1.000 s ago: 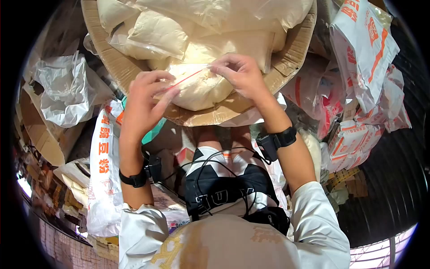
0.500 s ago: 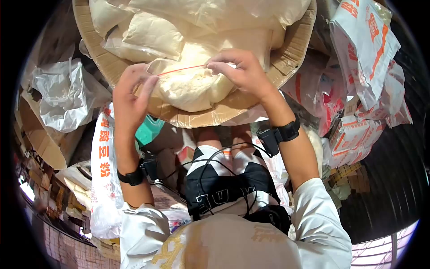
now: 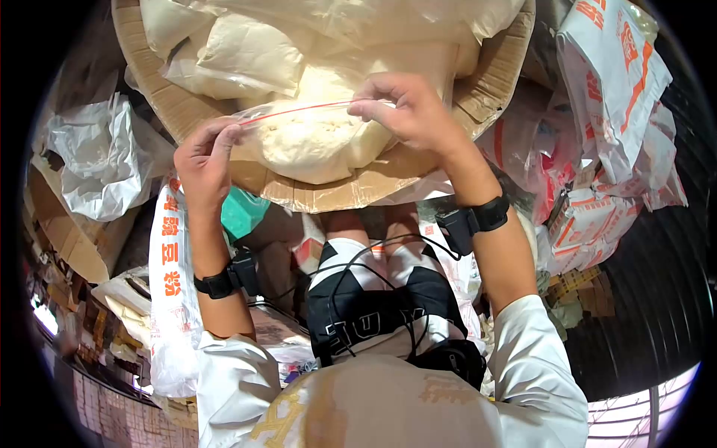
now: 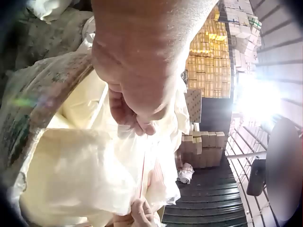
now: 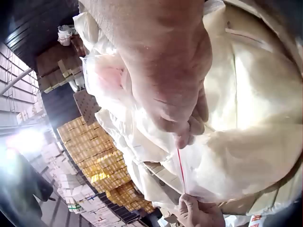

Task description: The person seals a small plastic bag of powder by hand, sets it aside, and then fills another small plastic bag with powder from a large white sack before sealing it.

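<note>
A clear zip-lock bag (image 3: 310, 149) of pale yellow powder lies at the near side of a wide cardboard container (image 3: 321, 196). The red zip line along its top is stretched between both hands. My left hand (image 3: 205, 157) pinches the left end of that edge with thumb and fingers. Toward the right end, my right hand (image 3: 407, 112) pinches the same strip between thumb and forefinger. In the right wrist view the red zip line (image 5: 181, 165) runs straight from one hand to the other. More filled bags (image 3: 250, 56) are heaped behind it in the container.
White sacks with orange print stand at the left (image 3: 170, 246) and right (image 3: 612, 89). A crumpled white bag (image 3: 101, 157) lies at far left, and a green object (image 3: 243, 214) sits below the container's rim. Stacked yellow boxes (image 4: 208, 66) appear in the left wrist view.
My left hand has slid outward to the left along the bag's top, drawing the red zip line longer and straighter. The right hand keeps its pinch near the right end.
</note>
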Available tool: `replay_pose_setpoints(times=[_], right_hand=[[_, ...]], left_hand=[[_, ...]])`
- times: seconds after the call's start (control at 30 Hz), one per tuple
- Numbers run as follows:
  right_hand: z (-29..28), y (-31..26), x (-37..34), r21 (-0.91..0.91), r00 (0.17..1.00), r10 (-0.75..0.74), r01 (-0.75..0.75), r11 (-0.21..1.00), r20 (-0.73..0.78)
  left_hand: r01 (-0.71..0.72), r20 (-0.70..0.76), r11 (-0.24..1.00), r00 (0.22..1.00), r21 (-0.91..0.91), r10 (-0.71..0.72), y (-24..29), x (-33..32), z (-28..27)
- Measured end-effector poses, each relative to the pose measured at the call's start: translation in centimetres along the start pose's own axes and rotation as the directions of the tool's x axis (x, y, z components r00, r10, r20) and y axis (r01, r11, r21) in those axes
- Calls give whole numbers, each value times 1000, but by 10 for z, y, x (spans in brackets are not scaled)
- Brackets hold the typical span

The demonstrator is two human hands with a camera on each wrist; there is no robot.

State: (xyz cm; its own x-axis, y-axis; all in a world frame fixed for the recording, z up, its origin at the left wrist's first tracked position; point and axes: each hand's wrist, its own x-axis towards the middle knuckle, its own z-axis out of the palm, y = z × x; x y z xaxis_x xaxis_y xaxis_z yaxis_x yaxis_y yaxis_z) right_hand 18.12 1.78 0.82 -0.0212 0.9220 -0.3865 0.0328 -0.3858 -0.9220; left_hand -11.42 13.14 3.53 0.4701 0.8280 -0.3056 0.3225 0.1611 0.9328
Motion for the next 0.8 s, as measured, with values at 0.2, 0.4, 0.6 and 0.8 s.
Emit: replay_pose_setpoints(times=[0.2,0.4,0.6,0.8], right_hand=[[-4,-6,1,-23,997,-80,80,997,20],[-2,-2,-6,-64,992,-125,124,990,-6],[-6,-5,-4,-90,985,-170,169,982,-7],[-7,-15,-2,-324,955,-292,294,899,54]], left_hand=[[16,52,996,999,-87,-11,-5,4,-2],[62,87,996,995,-68,-56,-2,7,0],[2,24,997,1000,-81,0,-7,8,0],[-6,18,994,1000,-109,8,-6,9,-1]])
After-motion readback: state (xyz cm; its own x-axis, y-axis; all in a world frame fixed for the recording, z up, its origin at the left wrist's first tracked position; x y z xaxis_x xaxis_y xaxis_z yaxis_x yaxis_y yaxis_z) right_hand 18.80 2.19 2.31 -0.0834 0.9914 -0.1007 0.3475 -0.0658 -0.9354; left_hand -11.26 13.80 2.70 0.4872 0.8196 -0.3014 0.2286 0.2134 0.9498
